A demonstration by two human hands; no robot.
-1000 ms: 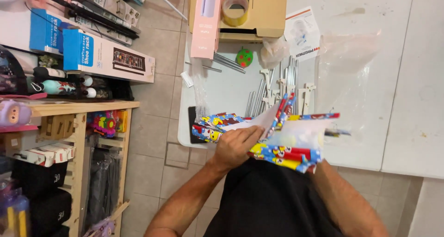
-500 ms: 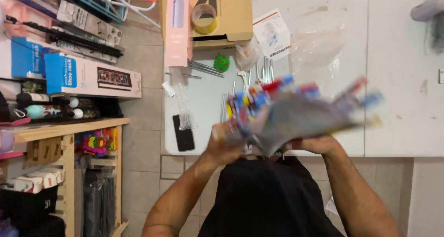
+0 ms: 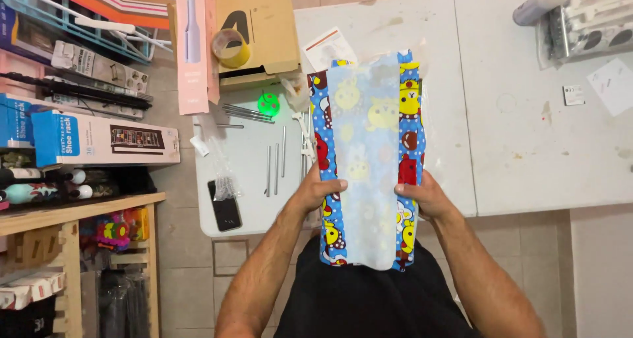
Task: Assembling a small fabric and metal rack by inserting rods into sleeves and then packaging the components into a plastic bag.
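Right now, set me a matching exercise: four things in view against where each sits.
Things:
1. patterned fabric sheet
2. tape roll
3. phone
4. green round object

Places:
A. on the cardboard box
B. held between the left hand and right hand
C. near the white table's front edge, face up
D. on the table just below the box

Pairs: 1-B, 2-A, 3-C, 4-D
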